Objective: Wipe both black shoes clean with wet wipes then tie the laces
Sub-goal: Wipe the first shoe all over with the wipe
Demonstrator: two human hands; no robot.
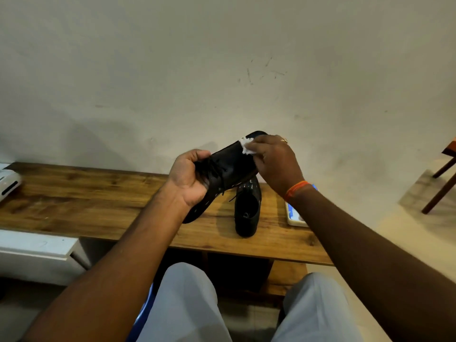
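Two black shoes, one white wipe, two hands.

Left hand [188, 177] closed around the raised shoe [225, 169] at its laced middle, toe toward 1 o'clock; right hand [274, 160] pinching the wipe [245, 147] against that toe. Second shoe [247, 208] flat on the wooden bench [98, 193], at 5 o'clock below the raised one.
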